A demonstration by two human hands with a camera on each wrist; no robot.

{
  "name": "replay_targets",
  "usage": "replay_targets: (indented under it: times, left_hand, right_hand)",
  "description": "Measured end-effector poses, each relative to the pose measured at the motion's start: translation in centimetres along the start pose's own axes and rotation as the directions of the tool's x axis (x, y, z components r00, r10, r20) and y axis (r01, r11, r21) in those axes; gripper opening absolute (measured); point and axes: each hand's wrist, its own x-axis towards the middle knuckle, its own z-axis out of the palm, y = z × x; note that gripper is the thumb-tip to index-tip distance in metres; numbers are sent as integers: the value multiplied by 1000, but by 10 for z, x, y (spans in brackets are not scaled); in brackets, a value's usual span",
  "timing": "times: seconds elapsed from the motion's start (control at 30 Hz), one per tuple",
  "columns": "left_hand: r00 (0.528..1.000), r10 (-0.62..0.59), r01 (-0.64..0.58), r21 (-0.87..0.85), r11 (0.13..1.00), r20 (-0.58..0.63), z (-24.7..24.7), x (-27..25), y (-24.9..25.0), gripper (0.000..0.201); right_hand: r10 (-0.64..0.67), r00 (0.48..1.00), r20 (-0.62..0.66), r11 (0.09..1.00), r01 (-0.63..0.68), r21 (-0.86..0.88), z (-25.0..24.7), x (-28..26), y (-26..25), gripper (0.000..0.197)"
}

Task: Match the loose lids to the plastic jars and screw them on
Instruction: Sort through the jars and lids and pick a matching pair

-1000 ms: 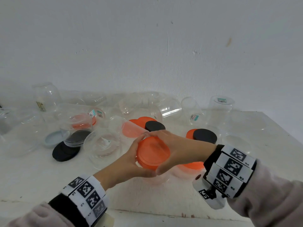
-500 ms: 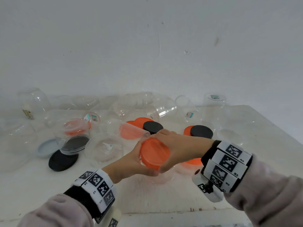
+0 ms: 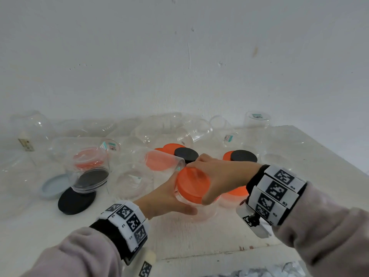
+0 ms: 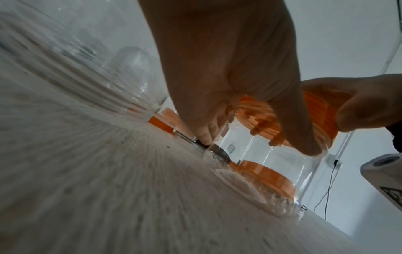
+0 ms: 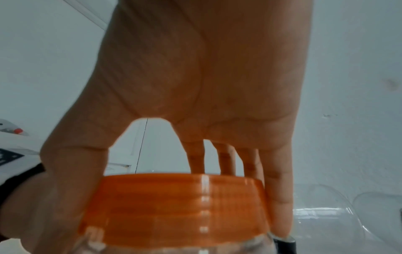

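A: Jar (image 3: 201, 208)?
B: Standing on the table (image 3: 199, 236), near the front edge, orange lid (image 3: 192, 183) sitting on its mouth.
A: Hands?
B: Left hand (image 3: 165, 198) is wrapping the jar's clear wall, thumb toward the camera, fingers curling round the far side. Right hand (image 3: 217, 176) is gripping the lid from above, thumb on the near rim, fingers over the far rim.
A: Wrist views agreeing?
B: Yes. Right wrist is showing fingers (image 5: 280, 206) hugging the lid's ribbed side; left wrist is showing the thumb (image 4: 300, 135) lying on the jar just under the lid.
A: Around it?
B: Another orange-lidded jar (image 3: 232, 196) sitting just right of it. Behind, loose black lids (image 3: 243, 155) lying on orange ones. Far left, a big black lid (image 3: 76, 200) lying beside a grey lid (image 3: 53, 185). Empty clear jars (image 3: 179, 130) lying scattered toward the wall.
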Motion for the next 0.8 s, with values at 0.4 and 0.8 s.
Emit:
replay_targets:
  times: [0.4, 0.8]
  left_hand:
    - [999, 49, -49, 17, 999, -17, -2, 7, -11, 126]
    - [994, 95, -92, 62, 994, -51, -1, 8, -15, 102]
  right_hand:
    - [175, 984, 24, 973, -169, -156, -6, 7, -12, 113]
    - [192, 981, 26, 966, -184, -183, -10, 8, -22, 102]
